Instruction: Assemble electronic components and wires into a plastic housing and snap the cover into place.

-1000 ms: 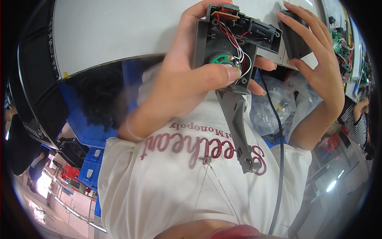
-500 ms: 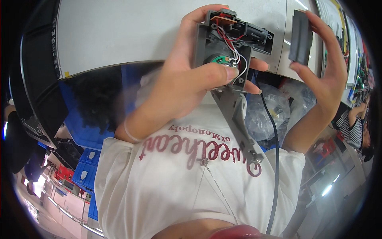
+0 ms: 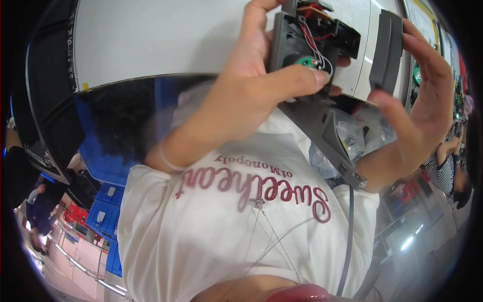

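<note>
My left hand (image 3: pixel 254 83) grips an opened grey plastic housing (image 3: pixel 283 48) near the top of the view, its thumb laid across the inside. Red and white wires (image 3: pixel 310 39) run within it beside a small round green-edged part (image 3: pixel 307 61), which looks like a speaker. A long grey arm-like piece (image 3: pixel 329 131) slants from the housing down toward my right forearm. To its right, my right hand (image 3: pixel 425 103) pinches a dark grey, elongated plastic piece (image 3: pixel 386 53) between thumb and fingers. The two parts are apart.
A white work surface (image 3: pixel 151 40) spans the top. Below its edge are blue bins (image 3: pixel 108 206) and clear plastic bags (image 3: pixel 352 131). A black cable (image 3: pixel 348 241) hangs in front of my white shirt. At the far right sits another person in a striped top (image 3: pixel 438 173).
My left hand has carried the housing to the right and slightly up, and its long arm swung right with it. My right hand has shifted a little right with the dark grey piece.
</note>
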The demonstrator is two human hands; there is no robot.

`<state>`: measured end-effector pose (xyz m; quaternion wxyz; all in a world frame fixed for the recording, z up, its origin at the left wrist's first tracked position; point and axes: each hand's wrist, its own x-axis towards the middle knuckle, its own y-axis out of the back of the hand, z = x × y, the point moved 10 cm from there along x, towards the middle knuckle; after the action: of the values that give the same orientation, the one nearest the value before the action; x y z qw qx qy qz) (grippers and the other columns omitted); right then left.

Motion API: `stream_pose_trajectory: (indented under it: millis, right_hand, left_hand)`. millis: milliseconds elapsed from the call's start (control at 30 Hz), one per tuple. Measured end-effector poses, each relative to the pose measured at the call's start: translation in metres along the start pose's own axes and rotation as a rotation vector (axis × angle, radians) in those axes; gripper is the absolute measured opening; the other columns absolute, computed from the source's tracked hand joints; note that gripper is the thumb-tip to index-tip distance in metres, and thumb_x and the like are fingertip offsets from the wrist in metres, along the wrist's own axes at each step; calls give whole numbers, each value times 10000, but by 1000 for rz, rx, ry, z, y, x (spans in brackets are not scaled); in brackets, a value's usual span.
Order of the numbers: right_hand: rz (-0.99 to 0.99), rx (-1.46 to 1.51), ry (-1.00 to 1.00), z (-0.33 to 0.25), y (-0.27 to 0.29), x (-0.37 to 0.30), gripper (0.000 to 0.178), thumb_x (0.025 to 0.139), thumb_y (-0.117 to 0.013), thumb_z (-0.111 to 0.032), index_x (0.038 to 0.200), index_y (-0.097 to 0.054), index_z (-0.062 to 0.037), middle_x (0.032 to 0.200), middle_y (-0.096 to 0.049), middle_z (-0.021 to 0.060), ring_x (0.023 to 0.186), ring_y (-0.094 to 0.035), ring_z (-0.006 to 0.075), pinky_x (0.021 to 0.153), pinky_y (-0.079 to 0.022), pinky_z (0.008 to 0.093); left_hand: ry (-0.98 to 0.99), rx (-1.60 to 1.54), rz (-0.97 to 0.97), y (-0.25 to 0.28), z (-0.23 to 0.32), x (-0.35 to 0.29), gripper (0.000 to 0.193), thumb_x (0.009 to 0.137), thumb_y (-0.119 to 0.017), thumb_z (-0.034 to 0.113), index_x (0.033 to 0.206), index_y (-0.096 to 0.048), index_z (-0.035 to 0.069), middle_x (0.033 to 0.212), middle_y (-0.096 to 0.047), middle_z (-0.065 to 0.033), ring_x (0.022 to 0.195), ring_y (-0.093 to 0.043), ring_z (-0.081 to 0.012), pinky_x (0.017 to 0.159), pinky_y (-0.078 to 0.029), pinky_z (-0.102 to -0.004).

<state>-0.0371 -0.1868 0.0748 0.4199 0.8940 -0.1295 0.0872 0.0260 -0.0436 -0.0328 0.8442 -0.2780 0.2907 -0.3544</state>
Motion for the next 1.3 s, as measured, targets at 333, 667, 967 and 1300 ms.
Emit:
stream_pose_trajectory:
  millis: [333, 667, 967, 1300]
  right_hand:
    - [-38, -282, -36, 34, -27, -10, 584, 701, -796, -178, 1230, -584, -51, 1313, -567, 106, 1199, -526, 281, 1016, -387, 370]
    - [-48, 29, -30, -4, -43, 12, 606, 696, -820, -215, 1190, -595, 53, 1036, -671, 197, 951, -664, 290, 818, -515, 349]
    - [9, 96, -247, 5, -52, 10, 493, 675, -798, -65, 1126, -638, 51, 952, -693, 192, 857, -700, 254, 750, -551, 304]
    - [-31, -55, -254, 7, -50, 13, 490, 656, -776, -20, 1126, -642, 12, 944, -698, 154, 871, -683, 258, 749, -540, 303]
  left_hand:
    - [-101, 93, -9, 3, 11, 13, 677, 781, -492, -43, 1416, -277, 46, 1308, -476, -240, 1127, -580, -390, 884, -528, -506]
    - [-284, 330, -107, 2, 17, 5, 565, 780, -652, 52, 1299, -428, 48, 1249, -530, -190, 1080, -575, -303, 948, -447, -398]
    - [-596, 934, 32, 6, 36, -14, 469, 743, -745, 138, 1172, -563, 86, 1196, -569, -151, 1053, -557, -251, 937, -407, -356]
    - [-1116, 1522, 70, -13, 39, -39, 224, 706, -820, 208, 899, -724, 145, 1104, -625, -53, 1015, -548, -204, 887, -378, -324]
